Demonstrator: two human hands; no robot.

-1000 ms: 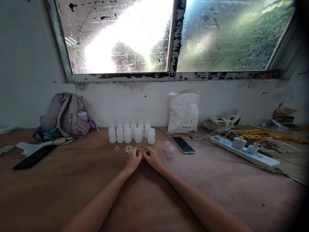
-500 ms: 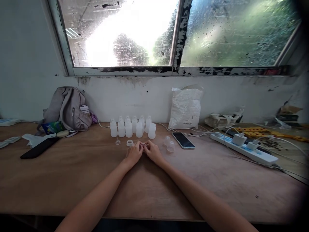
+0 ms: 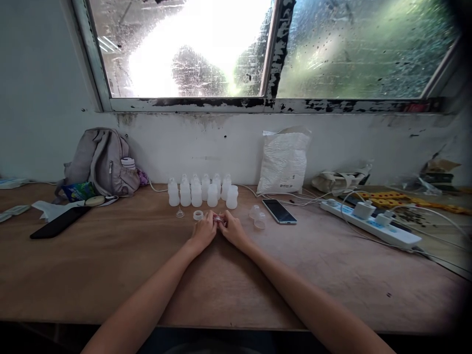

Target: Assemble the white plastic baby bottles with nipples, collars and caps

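Note:
My left hand and my right hand meet fingertip to fingertip over the wooden table. Both are closed on a small translucent bottle part, probably a nipple or collar, mostly covered by fingers. Left of my left hand lies a white collar ring, and farther left a clear bottle nipple. Several frosted baby bottles stand upright in rows behind the hands. Two at the front, an open-topped bottle and another, lack tops. Two clear caps sit right of my right hand.
A smartphone lies right of the caps, with a white power strip and cables beyond. A white plastic package leans on the wall. At left are a grey backpack and a black flat case.
My fingers have shifted slightly around the small part, and a little more of it shows between them. The view has tilted slightly; the bottles and caps stay put.

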